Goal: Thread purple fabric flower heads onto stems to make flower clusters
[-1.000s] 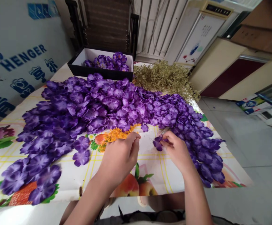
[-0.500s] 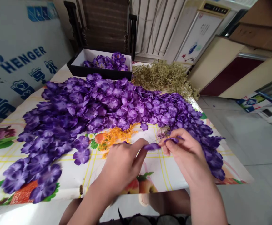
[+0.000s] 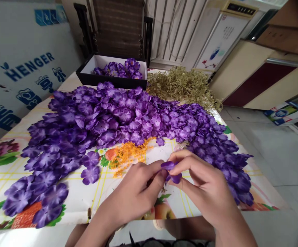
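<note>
**Both hands pinched on one purple flower**

Head view. We see the left hand [image 3: 136, 192] and right hand [image 3: 205, 187] brought together above the near edge of the surface [image 3: 128, 202]. Fingertips of both are clamped on a single small flower [image 3: 171, 171], which is held in the air between them, just above the fruit-print cloth. The left thumb and forefinger grip it from the left; the right thumb and forefinger close on it from the right and below.

Beyond the hands we note a small orange heap [image 3: 128, 154] on the cloth, near the left hand. A wide flower pile [image 3: 108, 123] covers most of the surface, running down the right side close to the right hand. At the far end stands a black box [image 3: 87, 73] with more purple flowers inside, and beside it a tangle of dry yellowish sprigs [image 3: 182, 85]. A blue-lettered panel [image 3: 23, 68] stands at left.
</note>
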{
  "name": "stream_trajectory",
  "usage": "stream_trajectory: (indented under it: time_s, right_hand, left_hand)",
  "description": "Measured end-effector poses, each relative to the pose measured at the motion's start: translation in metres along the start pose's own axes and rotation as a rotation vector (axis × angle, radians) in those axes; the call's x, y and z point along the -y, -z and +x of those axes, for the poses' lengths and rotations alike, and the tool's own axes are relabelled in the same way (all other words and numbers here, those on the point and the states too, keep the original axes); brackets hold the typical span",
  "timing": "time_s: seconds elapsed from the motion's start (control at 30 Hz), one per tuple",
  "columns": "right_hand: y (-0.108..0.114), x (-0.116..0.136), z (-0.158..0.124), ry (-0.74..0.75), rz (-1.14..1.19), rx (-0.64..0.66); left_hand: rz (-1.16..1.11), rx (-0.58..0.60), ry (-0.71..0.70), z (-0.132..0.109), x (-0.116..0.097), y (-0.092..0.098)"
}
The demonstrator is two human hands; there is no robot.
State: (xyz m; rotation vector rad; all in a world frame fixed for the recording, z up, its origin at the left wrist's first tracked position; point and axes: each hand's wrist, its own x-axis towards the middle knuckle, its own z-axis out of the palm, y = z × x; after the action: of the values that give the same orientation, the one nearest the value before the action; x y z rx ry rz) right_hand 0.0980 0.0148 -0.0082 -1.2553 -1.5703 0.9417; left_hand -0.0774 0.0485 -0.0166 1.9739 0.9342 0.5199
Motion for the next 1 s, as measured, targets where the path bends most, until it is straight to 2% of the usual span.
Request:
stream_trajectory:
  time_s: [0.2,0.37,0.5,0.57,0.7,0.8,0.9,1.0]
  right_hand:
    - [0.0,-0.005,0.006,-0.033,0.024,-0.013]
    - [-0.001,-0.006,0.009,-0.072,0.025,0.022]
    - [-0.001,-0.007,0.009,-0.182,0.055,-0.014]
    - [-0.001,-0.007,0.009,-0.25,0.072,0.009]
    - [0.003,-0.013,0.009,-0.254,0.128,0.038]
    - [0.009,-0.019,0.009,-0.176,0.349,0.001]
    - [0.014,-0.019,0.007,-0.102,0.651,0.12]
    - [0.014,-0.011,0.004,-0.081,0.754,0.229]
  left_hand:
    - [0.099,0.004,0.004,0.006,0.001,0.002]
    - [0.31,0.084,0.028,0.009,-0.005,0.003]
    - [0.577,0.097,-0.038,0.011,-0.014,-0.002]
    - [0.599,0.108,-0.053,0.01,-0.017,-0.003]
    - [0.367,0.131,0.033,0.003,-0.018,0.004]
    - [0.061,0.12,0.109,-0.005,-0.017,0.014]
    - [-0.156,0.124,0.156,-0.01,-0.016,0.021]
    - [-0.239,0.134,0.153,-0.011,-0.017,0.023]
